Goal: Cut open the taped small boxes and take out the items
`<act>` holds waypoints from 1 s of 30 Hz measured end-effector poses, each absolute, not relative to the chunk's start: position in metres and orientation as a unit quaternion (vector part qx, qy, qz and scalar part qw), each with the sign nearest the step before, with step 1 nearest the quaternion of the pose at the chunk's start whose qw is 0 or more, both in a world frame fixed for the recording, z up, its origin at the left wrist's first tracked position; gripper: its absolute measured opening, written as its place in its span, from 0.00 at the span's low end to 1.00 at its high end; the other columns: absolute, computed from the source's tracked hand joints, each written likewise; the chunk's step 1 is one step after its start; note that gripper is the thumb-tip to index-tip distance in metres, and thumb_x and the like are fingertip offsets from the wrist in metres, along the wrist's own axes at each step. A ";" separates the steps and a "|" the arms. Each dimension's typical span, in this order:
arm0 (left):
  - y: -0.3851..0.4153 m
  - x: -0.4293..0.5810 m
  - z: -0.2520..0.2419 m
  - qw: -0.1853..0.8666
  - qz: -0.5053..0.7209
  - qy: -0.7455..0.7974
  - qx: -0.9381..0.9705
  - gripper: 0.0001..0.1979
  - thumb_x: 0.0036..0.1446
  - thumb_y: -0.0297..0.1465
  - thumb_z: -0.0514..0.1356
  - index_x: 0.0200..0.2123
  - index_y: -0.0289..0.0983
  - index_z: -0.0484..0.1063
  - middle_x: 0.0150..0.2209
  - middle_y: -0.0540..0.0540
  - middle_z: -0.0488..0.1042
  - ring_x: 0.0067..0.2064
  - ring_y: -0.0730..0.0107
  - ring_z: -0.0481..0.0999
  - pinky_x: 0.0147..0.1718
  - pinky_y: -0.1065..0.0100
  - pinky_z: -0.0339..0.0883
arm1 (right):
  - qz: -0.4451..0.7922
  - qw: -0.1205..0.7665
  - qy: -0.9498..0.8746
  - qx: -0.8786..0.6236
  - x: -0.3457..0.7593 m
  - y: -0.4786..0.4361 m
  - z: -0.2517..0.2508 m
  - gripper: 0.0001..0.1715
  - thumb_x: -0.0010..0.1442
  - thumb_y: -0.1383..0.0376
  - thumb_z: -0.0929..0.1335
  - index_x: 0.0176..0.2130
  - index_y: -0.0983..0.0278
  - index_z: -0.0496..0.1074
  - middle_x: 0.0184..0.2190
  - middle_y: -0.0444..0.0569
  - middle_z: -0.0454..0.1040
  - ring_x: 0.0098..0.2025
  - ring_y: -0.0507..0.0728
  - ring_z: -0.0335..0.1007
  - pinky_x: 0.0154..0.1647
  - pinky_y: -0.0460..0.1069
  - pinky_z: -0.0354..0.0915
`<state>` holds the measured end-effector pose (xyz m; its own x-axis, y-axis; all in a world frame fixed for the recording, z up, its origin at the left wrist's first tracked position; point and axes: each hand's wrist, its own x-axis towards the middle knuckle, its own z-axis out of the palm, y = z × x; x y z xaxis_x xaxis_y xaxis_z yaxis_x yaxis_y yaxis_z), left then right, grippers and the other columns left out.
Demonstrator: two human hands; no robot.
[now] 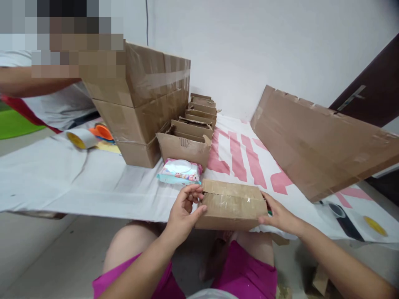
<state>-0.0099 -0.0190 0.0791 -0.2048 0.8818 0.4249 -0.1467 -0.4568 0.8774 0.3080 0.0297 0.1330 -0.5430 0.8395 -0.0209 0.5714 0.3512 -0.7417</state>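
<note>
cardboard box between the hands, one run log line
cardboard box: at near table edge; left hand: at left end; right hand: at right end; wipes pack: beyond, left

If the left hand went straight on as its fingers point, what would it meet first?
Most likely the small cardboard box: the left hand is at its left end, touching or nearly so; depth is unclear.

Soft light, perhaps slightly blurry edges.
</note>
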 end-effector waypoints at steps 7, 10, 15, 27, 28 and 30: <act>-0.034 -0.011 0.096 0.265 0.541 0.447 0.661 0.32 0.48 0.26 0.67 0.55 0.43 0.61 0.49 0.42 0.71 0.51 0.58 0.72 0.51 0.55 0.67 | 0.342 0.198 -0.812 -0.430 0.292 0.024 0.124 0.59 0.44 0.51 0.77 0.65 0.62 0.50 0.62 0.63 0.58 0.63 0.69 0.56 0.62 0.65 0.54; -0.038 -0.008 0.102 0.200 0.508 0.445 0.710 0.29 0.50 0.24 0.65 0.54 0.44 0.61 0.49 0.42 0.70 0.52 0.56 0.71 0.52 0.52 0.67 | 0.342 0.212 -0.810 -0.427 0.293 0.024 0.119 0.58 0.45 0.51 0.77 0.65 0.62 0.49 0.62 0.63 0.59 0.63 0.69 0.57 0.61 0.65 0.55; -0.040 -0.007 0.102 0.137 0.521 0.389 0.747 0.28 0.56 0.23 0.59 0.58 0.43 0.58 0.51 0.39 0.66 0.55 0.56 0.67 0.52 0.52 0.67 | 0.315 0.224 -0.819 -0.424 0.297 0.020 0.112 0.60 0.45 0.50 0.77 0.65 0.60 0.47 0.63 0.62 0.59 0.63 0.69 0.57 0.61 0.65 0.56; -0.049 0.003 0.096 0.076 0.548 0.353 0.755 0.26 0.58 0.20 0.57 0.57 0.45 0.58 0.48 0.41 0.63 0.48 0.64 0.71 0.44 0.62 0.73 | 0.075 0.193 -0.909 -0.361 0.267 0.008 0.156 0.49 0.52 0.49 0.73 0.64 0.60 0.52 0.58 0.61 0.62 0.61 0.69 0.57 0.60 0.67 0.57; -0.049 0.003 0.095 0.079 0.547 0.349 0.757 0.25 0.58 0.20 0.57 0.57 0.44 0.59 0.47 0.42 0.63 0.48 0.64 0.71 0.43 0.62 0.73 | 0.084 0.185 -0.917 -0.344 0.259 0.009 0.162 0.45 0.54 0.50 0.72 0.63 0.60 0.54 0.57 0.61 0.64 0.60 0.68 0.59 0.59 0.66 0.59; -0.050 0.004 0.095 0.082 0.543 0.343 0.762 0.23 0.57 0.20 0.58 0.55 0.42 0.61 0.46 0.42 0.63 0.47 0.65 0.71 0.43 0.64 0.73 | 0.101 0.167 -0.932 -0.304 0.244 0.011 0.173 0.41 0.57 0.53 0.71 0.63 0.61 0.55 0.56 0.60 0.66 0.58 0.66 0.60 0.57 0.64 0.60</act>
<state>0.0035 -0.0498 0.0947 0.1763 0.6120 0.7710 0.4336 -0.7514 0.4974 0.2438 0.0111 0.1727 -0.7591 0.6009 0.2503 0.5334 0.7946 -0.2900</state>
